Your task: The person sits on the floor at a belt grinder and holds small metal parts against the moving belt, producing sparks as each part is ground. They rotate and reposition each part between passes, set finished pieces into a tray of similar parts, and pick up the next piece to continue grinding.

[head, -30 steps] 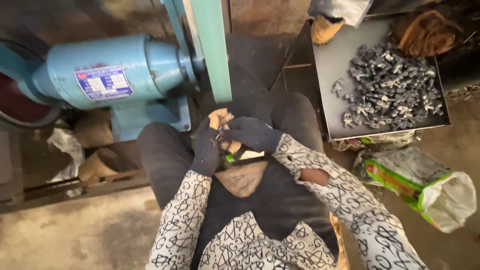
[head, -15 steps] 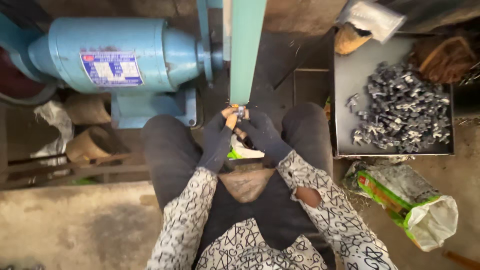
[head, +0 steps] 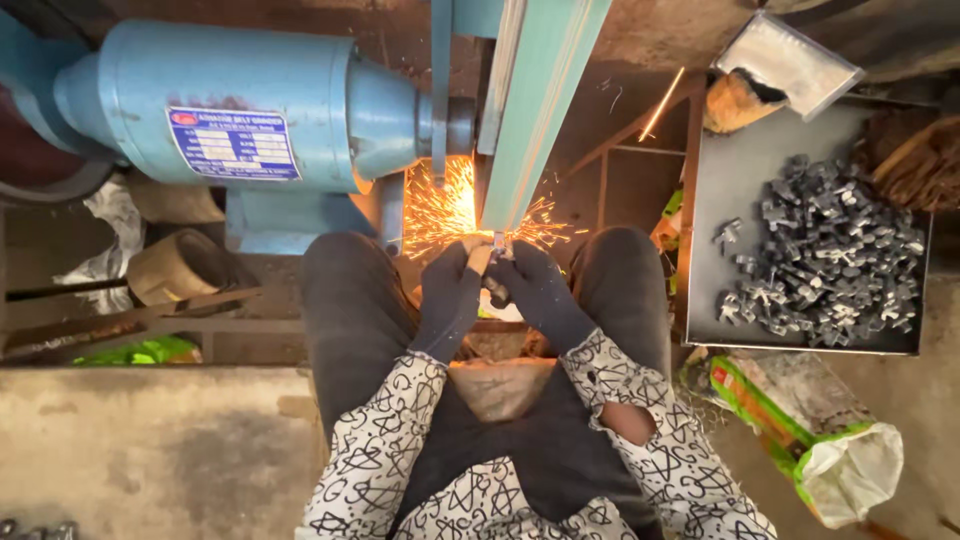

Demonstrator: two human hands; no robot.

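Observation:
Both my hands wear dark gloves and meet in front of my knees. My left hand (head: pixel 447 300) and my right hand (head: pixel 537 292) pinch one small metal part (head: pixel 497 246) between them. The part's tip presses against the pale green sanding belt (head: pixel 540 100) of the blue belt grinder (head: pixel 250 110). Orange sparks (head: pixel 440 210) spray left and right from the contact point. Most of the part is hidden by my fingers.
A grey metal tray (head: pixel 720 180) on my right holds a heap of several small dark metal parts (head: pixel 830 250). Below it lies a green and white sack (head: pixel 820 440). A cardboard roll (head: pixel 180 265) and a metal frame sit left of my knee. A concrete ledge runs lower left.
My hands have pushed the part forward onto the belt, and sparks now fly where there were none. The view has leaned closer to the grinder.

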